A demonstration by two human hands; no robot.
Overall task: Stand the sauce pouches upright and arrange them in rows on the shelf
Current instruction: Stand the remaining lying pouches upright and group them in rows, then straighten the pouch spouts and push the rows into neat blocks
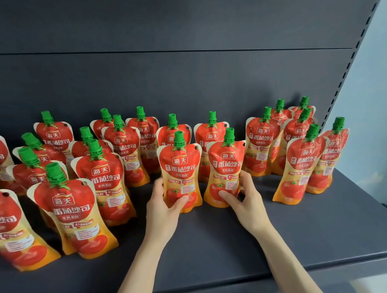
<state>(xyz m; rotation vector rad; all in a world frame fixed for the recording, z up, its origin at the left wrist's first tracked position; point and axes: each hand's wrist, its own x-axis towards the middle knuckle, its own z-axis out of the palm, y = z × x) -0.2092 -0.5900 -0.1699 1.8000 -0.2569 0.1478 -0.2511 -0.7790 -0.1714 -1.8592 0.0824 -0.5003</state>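
Red green-capped sauce pouches [181, 171] upright (rough rows) on dark shelf [220, 243].

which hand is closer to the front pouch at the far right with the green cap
Right. The right hand holds a pouch just left of that far-right pouch; the left hand is farther left.

Two upright pouches [180, 171] [225, 170] on the dark shelf [221, 250], each in one hand's grip.
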